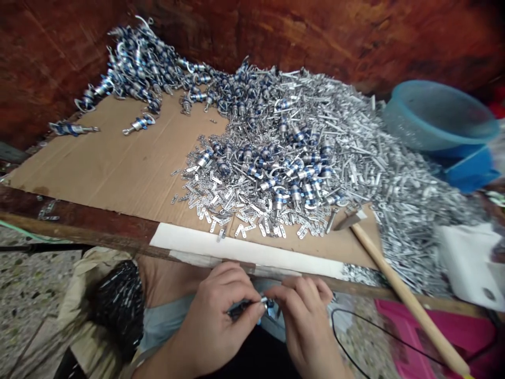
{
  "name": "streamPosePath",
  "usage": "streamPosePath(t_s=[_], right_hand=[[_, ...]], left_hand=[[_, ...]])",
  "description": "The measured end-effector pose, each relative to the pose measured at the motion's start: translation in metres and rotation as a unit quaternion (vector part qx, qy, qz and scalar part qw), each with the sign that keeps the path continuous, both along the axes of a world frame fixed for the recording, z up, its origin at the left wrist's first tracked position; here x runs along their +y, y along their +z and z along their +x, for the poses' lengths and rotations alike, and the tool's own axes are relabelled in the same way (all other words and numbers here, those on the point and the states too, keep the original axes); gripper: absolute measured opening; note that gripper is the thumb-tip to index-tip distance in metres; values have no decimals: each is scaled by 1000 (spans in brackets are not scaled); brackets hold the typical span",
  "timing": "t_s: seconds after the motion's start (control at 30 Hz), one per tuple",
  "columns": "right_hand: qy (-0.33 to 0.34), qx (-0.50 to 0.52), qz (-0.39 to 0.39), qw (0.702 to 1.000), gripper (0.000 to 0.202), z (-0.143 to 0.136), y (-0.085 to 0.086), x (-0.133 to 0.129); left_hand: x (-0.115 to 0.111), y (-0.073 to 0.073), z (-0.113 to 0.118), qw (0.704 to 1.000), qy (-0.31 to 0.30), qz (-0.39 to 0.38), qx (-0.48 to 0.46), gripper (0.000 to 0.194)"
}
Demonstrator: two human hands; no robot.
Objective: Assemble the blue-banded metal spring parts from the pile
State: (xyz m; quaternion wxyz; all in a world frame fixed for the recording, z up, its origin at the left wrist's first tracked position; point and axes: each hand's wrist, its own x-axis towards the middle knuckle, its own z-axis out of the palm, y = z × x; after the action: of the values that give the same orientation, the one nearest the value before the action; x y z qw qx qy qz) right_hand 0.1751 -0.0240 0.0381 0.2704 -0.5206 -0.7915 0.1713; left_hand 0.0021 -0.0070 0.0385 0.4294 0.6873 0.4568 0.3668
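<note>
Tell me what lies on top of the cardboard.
On the cardboard: blue-banded metal parts, small holed plates and a hammer head, among others. Whatever lies under the heap is hidden.

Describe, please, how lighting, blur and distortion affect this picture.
Head view: bright glints dot the perforated metal strips on softly lit cardboard; head view: the metal rods blur toward the right, where the blue tub looks stretched; head view: the metal part between the left hand and right hand is indistinct.

The sole view looks forward and down from the head, above and behind the fingers [241,292], close over them, facing across the cardboard [130,152] beyond them toward the red-brown panel [315,31].
</note>
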Motion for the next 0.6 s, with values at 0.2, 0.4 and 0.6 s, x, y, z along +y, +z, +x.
streamPosePath(t_s=[0.2, 0.4, 0.6], right_hand=[[43, -28, 1, 999, 16, 3, 7, 3], [-43, -7, -99, 994, 15, 5, -3, 10], [-90, -56, -155, 982, 11, 1, -8, 28]], left_hand=[[-4, -4, 5, 995, 24, 75, 67, 15], [-2, -28, 4, 962, 29, 244, 119, 7], [3, -49, -6, 912, 9, 338, 231, 22]])
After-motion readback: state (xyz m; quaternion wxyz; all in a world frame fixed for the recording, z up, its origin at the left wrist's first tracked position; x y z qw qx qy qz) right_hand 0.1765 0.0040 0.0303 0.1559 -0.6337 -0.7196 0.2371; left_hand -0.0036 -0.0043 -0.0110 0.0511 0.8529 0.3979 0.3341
